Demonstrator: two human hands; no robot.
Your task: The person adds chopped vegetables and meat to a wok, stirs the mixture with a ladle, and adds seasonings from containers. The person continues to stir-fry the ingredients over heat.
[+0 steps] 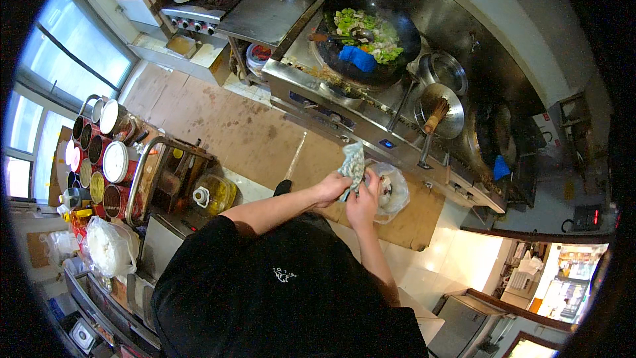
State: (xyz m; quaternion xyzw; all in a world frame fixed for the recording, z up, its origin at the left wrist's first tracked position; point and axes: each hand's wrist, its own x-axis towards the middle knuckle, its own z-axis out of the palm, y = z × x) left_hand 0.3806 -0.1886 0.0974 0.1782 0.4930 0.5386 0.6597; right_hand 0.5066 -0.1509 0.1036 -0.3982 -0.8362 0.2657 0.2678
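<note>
Both of my hands meet in front of my body. My left hand (332, 190) grips the lower part of a crumpled pale blue-green patterned cloth (353, 163). At the cloth's lower right edge is my right hand (364, 199), its fingers bent against it; the cloth partly hides the fingertips. Just beyond my right hand is a bin with a clear plastic liner (399, 194), with some waste inside. Up on the range, a large black wok (410, 35) holds chopped green and pale food (367, 25), a ladle (361, 36) and a blue cloth (357, 58) at its near rim.
The steel range (308, 92) runs diagonally beyond me, bearing a strainer (449, 114) with a bamboo brush (435, 118) and a second wok (497, 134). At left are a trolley rail (144, 174), several cans (118, 161) and an oil jug (216, 194). Cardboard (238, 129) covers the floor.
</note>
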